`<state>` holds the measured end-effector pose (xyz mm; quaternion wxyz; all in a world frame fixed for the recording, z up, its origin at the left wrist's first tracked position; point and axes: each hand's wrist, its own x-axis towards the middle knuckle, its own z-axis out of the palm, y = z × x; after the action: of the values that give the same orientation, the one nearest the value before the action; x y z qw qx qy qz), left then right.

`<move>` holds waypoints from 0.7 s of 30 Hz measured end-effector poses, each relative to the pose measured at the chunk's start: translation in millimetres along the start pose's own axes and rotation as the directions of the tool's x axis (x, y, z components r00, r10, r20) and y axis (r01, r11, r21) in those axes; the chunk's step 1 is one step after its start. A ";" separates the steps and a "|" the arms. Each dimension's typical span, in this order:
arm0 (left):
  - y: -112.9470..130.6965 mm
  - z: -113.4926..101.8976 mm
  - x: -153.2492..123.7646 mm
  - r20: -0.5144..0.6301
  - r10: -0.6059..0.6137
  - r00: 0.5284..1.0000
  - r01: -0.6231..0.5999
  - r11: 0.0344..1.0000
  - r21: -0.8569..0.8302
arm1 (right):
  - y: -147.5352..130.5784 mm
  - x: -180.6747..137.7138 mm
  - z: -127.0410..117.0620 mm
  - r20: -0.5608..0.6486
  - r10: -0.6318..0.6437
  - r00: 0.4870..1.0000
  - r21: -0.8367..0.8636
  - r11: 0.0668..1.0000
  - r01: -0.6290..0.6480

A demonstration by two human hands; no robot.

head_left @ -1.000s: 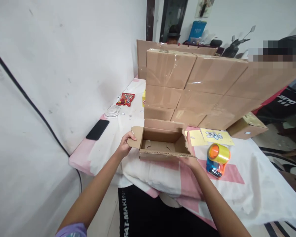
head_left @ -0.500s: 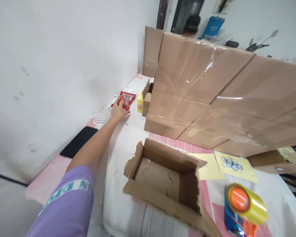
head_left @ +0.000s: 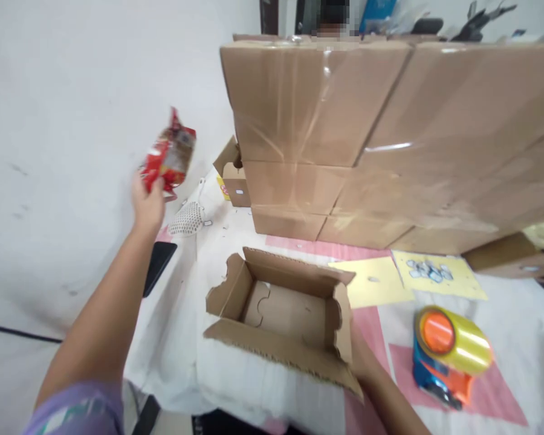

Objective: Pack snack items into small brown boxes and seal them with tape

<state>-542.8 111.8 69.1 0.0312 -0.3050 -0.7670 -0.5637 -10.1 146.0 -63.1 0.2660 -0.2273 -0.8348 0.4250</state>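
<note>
My left hand [head_left: 148, 202] is closed on a red snack packet [head_left: 170, 154], held up in front of the wall, blurred by motion. Below me on the table an open cardboard box [head_left: 294, 311] has its flaps spread and shows a bare bottom. At the box's right end is my right hand [head_left: 359, 353], against the outside of the flap. Its fingers are hidden behind the cardboard, so their grip does not show.
Wrapped cardboard boxes [head_left: 381, 121] form a tall wall behind. A yellow tape roll on a dispenser [head_left: 453, 350] stands right, near yellow sheets [head_left: 376, 281]. At left lie a white perforated piece [head_left: 188, 219] and a black flat object [head_left: 158, 266]. A person [head_left: 333, 18] is beyond the stack.
My left hand has lifted the red packet off the table and brought it up and to the left. My right hand has come into view at the box's right end. The view has shifted.
</note>
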 end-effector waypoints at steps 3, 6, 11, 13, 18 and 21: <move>56.8 -56.1 -74.9 0.044 0.199 0.979 -0.176 0.933 -0.315 | -4.9 -4.1 4.0 -0.028 -0.008 1.000 0.088 0.996 0.011; 107.0 -80.5 -149.1 0.129 0.343 0.930 -0.240 0.836 -0.493 | -2.3 -0.6 4.5 -0.043 -0.044 0.998 0.083 0.995 0.048; 158.0 -75.0 -209.4 0.629 0.369 0.684 -0.459 0.888 -0.022 | 6.9 -1.7 8.0 -0.068 -0.133 0.989 0.081 0.987 0.138; 166.5 -72.8 -215.6 0.747 0.252 0.615 -0.554 0.812 0.182 | 9.7 -3.3 8.8 -0.066 -0.159 0.985 0.081 0.983 0.164; 173.9 -67.6 -231.1 0.797 0.135 0.588 -0.661 0.648 0.377 | 10.4 -5.6 8.1 -0.052 -0.158 0.986 0.100 0.982 0.163; 176.7 -55.8 -245.1 0.775 0.152 0.613 -0.583 0.749 0.315 | 8.8 -7.0 7.5 -0.042 -0.135 0.990 0.106 0.985 0.139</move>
<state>-271.5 -12.1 142.7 -0.0604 -0.6327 -0.7590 -0.1414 -8.3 142.0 -75.9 0.3210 -0.1619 -0.8194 0.4465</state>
